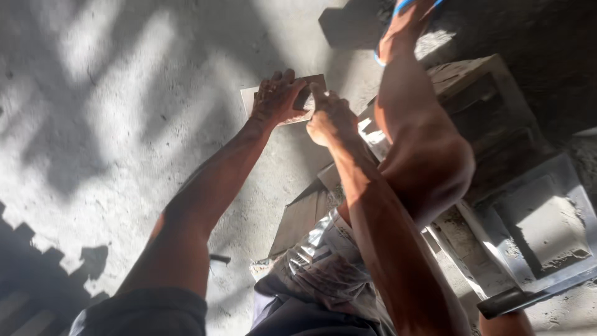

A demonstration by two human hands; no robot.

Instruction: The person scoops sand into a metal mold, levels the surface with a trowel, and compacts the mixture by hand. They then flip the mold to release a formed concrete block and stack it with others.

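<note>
A small pale rectangular tile piece (250, 94) lies flat on the grey concrete floor (118, 106). My left hand (278, 98) rests on top of it, fingers spread and pressing down. My right hand (331, 118) is at the tile's right edge, fingers curled against it; whether it holds a small tool is hidden. My bent knee (429, 165) and lower leg rise to the right of my arms, the foot in a blue sandal (398, 9) at the top.
A wooden box or block (479, 93) stands at the right. A grey metal tray with mortar (547, 224) sits at the lower right. Flat tile or board pieces (301, 214) lie under my leg. Dark shadows cover the top right and bottom left.
</note>
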